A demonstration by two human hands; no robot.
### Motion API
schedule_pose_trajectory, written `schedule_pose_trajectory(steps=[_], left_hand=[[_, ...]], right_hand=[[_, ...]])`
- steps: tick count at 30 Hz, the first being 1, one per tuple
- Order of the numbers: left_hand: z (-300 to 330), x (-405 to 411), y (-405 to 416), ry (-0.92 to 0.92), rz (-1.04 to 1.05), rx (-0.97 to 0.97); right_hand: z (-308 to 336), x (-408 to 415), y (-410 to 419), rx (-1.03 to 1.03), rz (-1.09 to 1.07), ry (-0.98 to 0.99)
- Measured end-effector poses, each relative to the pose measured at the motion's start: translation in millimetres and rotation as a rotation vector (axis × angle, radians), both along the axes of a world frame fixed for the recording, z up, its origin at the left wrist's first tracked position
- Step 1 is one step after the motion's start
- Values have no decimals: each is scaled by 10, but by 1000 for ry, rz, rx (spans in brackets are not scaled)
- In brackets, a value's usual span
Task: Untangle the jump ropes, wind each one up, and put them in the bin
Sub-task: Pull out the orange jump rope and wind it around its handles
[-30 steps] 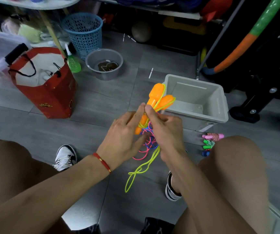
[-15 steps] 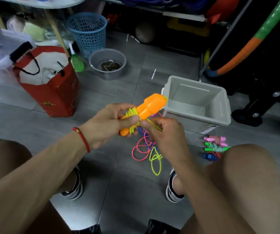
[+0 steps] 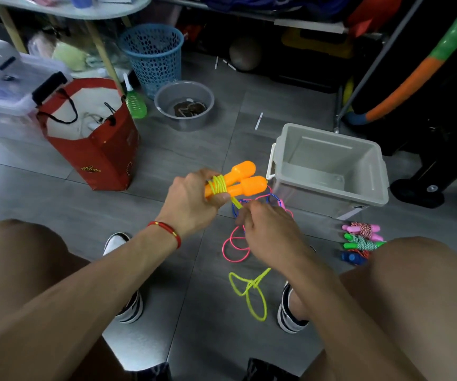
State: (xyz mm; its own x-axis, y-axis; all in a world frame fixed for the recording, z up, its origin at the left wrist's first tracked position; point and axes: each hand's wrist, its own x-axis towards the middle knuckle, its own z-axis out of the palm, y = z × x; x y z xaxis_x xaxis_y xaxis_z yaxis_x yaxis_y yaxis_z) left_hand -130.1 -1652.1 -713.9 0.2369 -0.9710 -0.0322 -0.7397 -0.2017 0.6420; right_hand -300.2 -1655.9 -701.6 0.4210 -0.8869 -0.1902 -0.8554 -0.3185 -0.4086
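- Progress: the bin (image 3: 329,166) shows only its bare grey floor, so no rope has gone in yet
- Three short wound bundles (image 3: 362,242), pink, green and blue, lie side by side on the floor (image 3: 194,149) just in front of the bin; these appear finished but not yet binned
- The rope in hand is partly wound: several turns of yellow cord (image 3: 217,185) circle the pair of orange handles (image 3: 238,181), held side by side in the air just left of the bin
- The left hand (image 3: 191,200) grips the handles at their narrow ends, fingers curled round them and the thumb pressing on the wound turns
- The right hand (image 3: 268,232) has its fingers closed on the taut stretch of yellow cord that leads off the handles; its fingertips are blurred
- A loose yellow tail (image 3: 249,292) hangs below the right hand in slack loops, still to be wound
- A pink rope (image 3: 235,247) and a blue rope (image 3: 252,200) lie in overlapping loops on the floor under the hands; these seem untouched, so untangling and winding remain for both
- Judgement: roughly midway, with every rope still to be placed in the bin
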Motion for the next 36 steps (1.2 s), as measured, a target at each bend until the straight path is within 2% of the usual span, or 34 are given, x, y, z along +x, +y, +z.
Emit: schedule_pose_trajectory(steps=[5, 9, 12, 17, 20, 25, 29, 33, 36], left_hand=[[-61, -54, 45, -107, -79, -22], [-55, -34, 67, -215, -222, 34], [-58, -17, 118, -240, -405, 102], [-8, 19, 159, -69, -622, 50], [40, -30, 203, -5, -637, 40], [121, -36, 213, 219, -614, 82], [210, 13, 235, 390, -662, 133], [288, 52, 246, 673, -595, 90], [256, 60, 204, 983, -353, -7]], right_hand=[[-70, -21, -72, -39, 153, 138], [61, -81, -93, -271, 220, 282], [178, -195, -136, -424, 290, 185], [265, -402, -273, -242, 204, -85], [203, -466, -345, -81, 263, -147], [151, -535, -474, 270, 330, -396], [73, -634, -557, 401, 282, -577], [-79, -599, -500, 468, 119, -805], [-231, -497, -365, 608, 69, -966]])
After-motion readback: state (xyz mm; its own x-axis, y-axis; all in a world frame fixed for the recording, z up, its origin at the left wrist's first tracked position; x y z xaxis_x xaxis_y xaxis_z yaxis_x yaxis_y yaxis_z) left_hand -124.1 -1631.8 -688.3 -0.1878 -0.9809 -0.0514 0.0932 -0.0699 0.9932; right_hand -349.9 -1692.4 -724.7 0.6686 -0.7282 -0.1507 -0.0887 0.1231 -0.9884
